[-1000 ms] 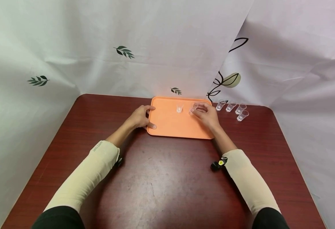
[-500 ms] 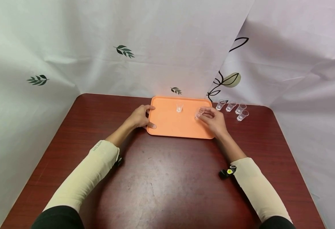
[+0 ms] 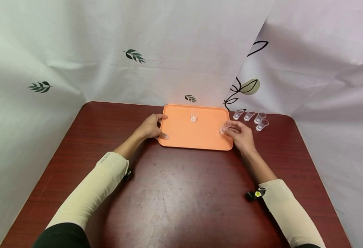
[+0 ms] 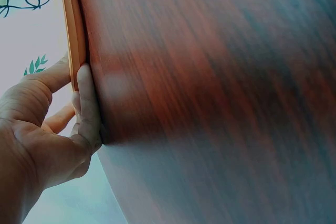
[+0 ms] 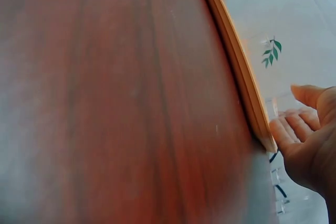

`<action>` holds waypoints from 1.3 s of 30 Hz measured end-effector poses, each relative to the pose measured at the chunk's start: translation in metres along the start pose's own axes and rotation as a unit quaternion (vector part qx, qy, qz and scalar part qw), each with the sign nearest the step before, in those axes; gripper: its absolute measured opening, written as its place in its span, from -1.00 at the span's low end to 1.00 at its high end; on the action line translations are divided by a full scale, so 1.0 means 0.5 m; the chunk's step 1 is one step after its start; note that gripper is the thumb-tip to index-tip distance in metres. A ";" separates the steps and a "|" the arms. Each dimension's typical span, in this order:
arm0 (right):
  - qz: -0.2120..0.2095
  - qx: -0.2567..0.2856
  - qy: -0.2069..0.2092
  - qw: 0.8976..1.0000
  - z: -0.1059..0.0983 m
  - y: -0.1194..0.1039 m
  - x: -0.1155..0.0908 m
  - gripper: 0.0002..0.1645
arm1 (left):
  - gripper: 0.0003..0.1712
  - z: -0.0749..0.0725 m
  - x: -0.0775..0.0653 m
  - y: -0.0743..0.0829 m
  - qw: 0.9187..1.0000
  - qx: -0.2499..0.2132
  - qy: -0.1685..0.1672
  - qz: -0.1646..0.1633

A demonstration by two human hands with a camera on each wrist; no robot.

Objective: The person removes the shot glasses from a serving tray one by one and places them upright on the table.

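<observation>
An orange tray (image 3: 197, 137) lies at the far side of the table. My left hand (image 3: 151, 126) grips its left edge, thumb on top; in the left wrist view that hand (image 4: 50, 124) is bent around the tray's rim (image 4: 73, 30). One small clear plastic cup (image 3: 194, 117) stands upright on the tray near the back. Over the tray's right side, my right hand (image 3: 241, 136) pinches another clear cup (image 3: 223, 128) between thumb and fingers. In the right wrist view the hand (image 5: 310, 135) is beside the tray's end, and the see-through cup is hard to make out.
Several more clear cups (image 3: 249, 115) stand on the dark red wooden table (image 3: 175, 193), just right of the tray. A white curtain (image 3: 169, 51) with leaf prints hangs right behind the table's back edge.
My right hand has moved right and toward me, carrying the pinched cup from near the tray's back middle to its right side. The left hand and tray stay put.
</observation>
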State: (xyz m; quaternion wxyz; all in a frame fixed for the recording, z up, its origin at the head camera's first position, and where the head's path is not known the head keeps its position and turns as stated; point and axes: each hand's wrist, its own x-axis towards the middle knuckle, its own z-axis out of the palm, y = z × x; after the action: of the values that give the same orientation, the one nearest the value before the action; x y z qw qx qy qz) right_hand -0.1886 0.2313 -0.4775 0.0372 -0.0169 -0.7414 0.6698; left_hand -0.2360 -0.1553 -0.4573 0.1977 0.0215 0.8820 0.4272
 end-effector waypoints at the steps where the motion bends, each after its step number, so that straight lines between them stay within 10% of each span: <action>1: 0.000 0.001 0.003 1.000 -0.004 0.000 -0.003 -0.43 | 0.13 0.000 0.000 0.000 1.000 0.001 0.000 0.000; 39: 0.063 -0.087 0.156 0.982 -0.108 0.017 -0.002 -0.44 | 0.11 -0.001 -0.006 -0.001 1.000 0.009 -0.001 0.005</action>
State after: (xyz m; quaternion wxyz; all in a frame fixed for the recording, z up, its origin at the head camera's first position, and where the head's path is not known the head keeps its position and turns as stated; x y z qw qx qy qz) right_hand -0.1839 0.2857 -0.4807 0.1083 -0.1714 -0.7793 0.5929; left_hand -0.2334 -0.1565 -0.4563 0.1967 0.0283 0.8856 0.4198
